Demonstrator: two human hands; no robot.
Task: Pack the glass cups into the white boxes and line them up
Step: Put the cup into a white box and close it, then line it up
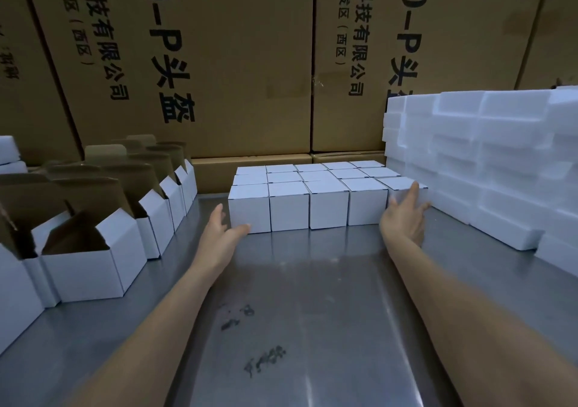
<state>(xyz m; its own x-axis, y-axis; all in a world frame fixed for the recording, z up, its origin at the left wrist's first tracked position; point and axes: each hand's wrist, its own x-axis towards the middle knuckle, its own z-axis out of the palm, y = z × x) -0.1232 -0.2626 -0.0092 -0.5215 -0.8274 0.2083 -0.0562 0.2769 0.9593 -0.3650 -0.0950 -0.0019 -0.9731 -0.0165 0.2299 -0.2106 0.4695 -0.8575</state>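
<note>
Fifteen closed white boxes (pixel 328 193) stood in a three-by-five block at the bench's (pixel 312 297) far edge, contents unseen. The left hand (pixel 223 231), fingers straight, touched the front-left box; the right hand (pixel 405 215) pressed flat against the front-right one. Open empty boxes (pixel 93 250) lined the left edge, foam blocks (pixel 484 162) the right.

You are looking down at a brushed metal surface (pixel 312 281) that is catching dull, soft reflections — dark scuffed marks (pixel 250 337) are showing on it near you. Tall brown cardboard cartons (pixel 244 62) are standing along its far edge like a wall, black printed characters running down their sides. Lower cartons (pixel 250 168) are lying at their foot. The light is falling dim and even, and the cartons are filling the whole backdrop — nothing of the room itself is showing.
</note>
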